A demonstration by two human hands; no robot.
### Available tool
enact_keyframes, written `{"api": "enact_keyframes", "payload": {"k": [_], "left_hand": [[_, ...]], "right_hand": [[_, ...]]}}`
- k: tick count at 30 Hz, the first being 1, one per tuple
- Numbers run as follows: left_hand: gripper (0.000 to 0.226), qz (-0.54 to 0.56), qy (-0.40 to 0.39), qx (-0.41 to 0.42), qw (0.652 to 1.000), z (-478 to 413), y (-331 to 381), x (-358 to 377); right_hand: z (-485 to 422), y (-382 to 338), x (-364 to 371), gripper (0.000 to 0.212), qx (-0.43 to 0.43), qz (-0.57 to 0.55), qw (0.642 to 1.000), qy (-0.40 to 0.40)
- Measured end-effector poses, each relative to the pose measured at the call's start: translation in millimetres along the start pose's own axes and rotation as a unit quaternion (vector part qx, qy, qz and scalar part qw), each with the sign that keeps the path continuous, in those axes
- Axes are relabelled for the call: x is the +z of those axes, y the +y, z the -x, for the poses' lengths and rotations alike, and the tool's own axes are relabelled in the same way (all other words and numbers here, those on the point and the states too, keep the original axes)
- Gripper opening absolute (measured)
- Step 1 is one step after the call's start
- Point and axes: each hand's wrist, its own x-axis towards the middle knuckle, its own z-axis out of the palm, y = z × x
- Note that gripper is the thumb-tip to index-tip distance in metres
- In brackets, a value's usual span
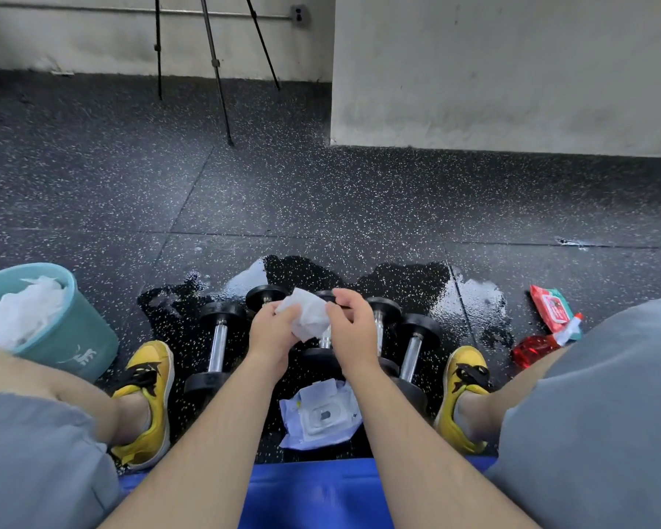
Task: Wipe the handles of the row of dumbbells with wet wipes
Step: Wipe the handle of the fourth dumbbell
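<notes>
Left hand (271, 332) and right hand (351, 334), both tight on one crumpled wet wipe (310, 314); middle dumbbells (383, 308) half-hidden behind them.

Grips: left grip (271, 332) and right grip (351, 332) pinch a white wet wipe (310, 315) between them, above the dumbbells.
Dumbbells: black dumbbells (217, 343) with chrome handles lie in a row on the wet speckled floor (321, 208), between yellow shoes (149, 399).
Near: a pale wipes pack (321, 416) lies on the floor.
Left: a teal bucket (75, 334) holds crumpled white wipes.
Right: a red packet (552, 307) lies beside a red spray bottle (531, 350).
</notes>
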Motion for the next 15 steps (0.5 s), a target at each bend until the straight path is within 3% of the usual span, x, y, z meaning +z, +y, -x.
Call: {"api": "enact_keyframes", "payload": {"k": [3,7,10,15], "left_hand": [[0.013,0.032,-0.025,-0.016,0.999,-6,-7,6],[0.017,0.009,0.003,-0.031,0.999,-22,-24,15],[0.035,-0.034,0.033,-0.037,0.998,-35,-40,20],[0.026,-0.179,0.051,-0.004,0.982,-81,-66,35]], "right_hand": [[-19,15,3,0.046,0.167,-0.059,0.982,-0.059],[-33,33,6,0.033,0.181,-0.026,0.983,-0.011],[-46,51,9,0.024,0.177,0.011,0.984,0.019],[-77,80,16,0.015,0.197,0.071,0.976,0.055]]}}
